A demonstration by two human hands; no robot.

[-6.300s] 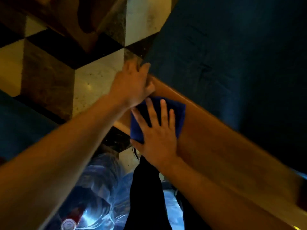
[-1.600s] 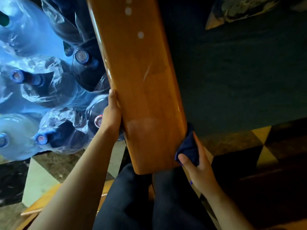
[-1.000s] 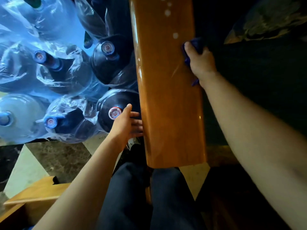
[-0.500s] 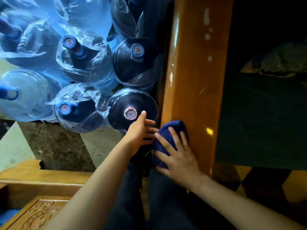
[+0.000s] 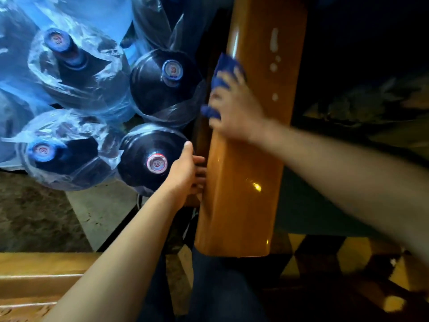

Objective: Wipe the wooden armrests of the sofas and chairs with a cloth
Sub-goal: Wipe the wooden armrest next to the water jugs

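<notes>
step: wiping left edge of glossy orange-brown wooden armrest | right hand flat, pressing blue cloth | left hand open, bracing side | next: reach pale spots beyond

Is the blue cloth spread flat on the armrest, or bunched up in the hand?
Bunched. The blue cloth bulges in folds around the right hand, pressed against the left edge of the wooden armrest. Blur hides finer detail.

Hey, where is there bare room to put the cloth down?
Free: the armrest top between the right hand holding the cloth and its near end; pale floor tile below the bottles. Crowded: water bottles left of the armrest.
</notes>
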